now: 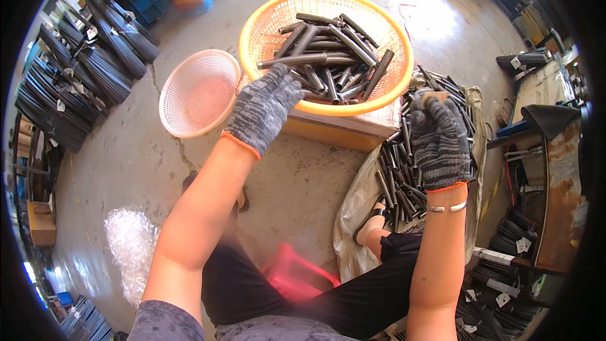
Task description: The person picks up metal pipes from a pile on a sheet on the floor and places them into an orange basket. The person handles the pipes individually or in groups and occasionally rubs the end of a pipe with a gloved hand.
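The left hand, gloved and loosely curled, reaches over the orange basket rim, touching a dark metal tube lying on top; that tube could roll off and spill others. The right hand is closed on a tube end above the loose tube pile on sacking, beside an empty pink basket

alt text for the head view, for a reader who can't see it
A seated person's gloved left hand reaches into an orange basket of dark metal tubes, while the gloved right hand rests on a tube pile on a sack. An empty pink basket sits left.
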The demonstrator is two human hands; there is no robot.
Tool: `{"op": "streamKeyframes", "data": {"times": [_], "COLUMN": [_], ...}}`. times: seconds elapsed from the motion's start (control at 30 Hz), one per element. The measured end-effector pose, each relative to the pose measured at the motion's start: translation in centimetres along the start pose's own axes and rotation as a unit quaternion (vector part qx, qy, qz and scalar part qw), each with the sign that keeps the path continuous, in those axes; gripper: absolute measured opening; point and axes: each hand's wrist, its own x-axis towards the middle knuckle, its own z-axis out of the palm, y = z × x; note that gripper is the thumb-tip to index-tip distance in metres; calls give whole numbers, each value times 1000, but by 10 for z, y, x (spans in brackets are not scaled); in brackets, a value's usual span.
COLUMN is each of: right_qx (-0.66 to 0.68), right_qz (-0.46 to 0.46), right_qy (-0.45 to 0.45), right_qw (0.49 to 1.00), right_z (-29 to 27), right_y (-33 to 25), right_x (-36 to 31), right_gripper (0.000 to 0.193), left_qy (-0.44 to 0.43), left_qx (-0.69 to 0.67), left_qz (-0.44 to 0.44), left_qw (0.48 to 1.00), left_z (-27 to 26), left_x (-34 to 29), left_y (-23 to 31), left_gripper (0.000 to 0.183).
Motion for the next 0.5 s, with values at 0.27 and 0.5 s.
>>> {"op": "streamKeyframes", "data": {"times": [0.27, 0.5], "right_qx": [-50, -157], "right_qz": [137, 180], "right_qy": [-138, -189], "right_qw": [980, 953], "right_z": [37, 41], "right_y": [9, 24], "right_x": [-25, -30], "right_gripper": [22, 25], "left_qy": [-7, -182], "left_qx": [131, 194], "left_qz": [-104, -47], "left_qw": [986, 963], "left_z": [52, 56], "left_x": [-25, -37], "left_y": [41, 36], "left_gripper": [31, 37]}}
